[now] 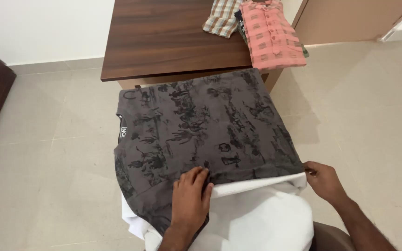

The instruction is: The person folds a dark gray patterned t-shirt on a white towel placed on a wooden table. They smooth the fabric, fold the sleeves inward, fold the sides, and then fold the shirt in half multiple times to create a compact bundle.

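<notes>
A dark grey T-shirt (205, 130) printed all over with black cactus and desert figures fills the middle of the frame, lying on a plain white cloth (257, 218) at the lower centre. At the top, a table (164, 37) shows a dark brown wood grain. On its upper right corner sits a salmon-pink shirt (271, 35) with a faint grey check, beside a shirt in beige, white and orange plaid (220, 17). The floor (373, 116) is pale beige tile.

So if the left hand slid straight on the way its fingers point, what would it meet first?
The left hand already lies flat on the dark grey printed t-shirt; going on, it would likely cross more of that shirt before reaching the brown wooden table.
</notes>
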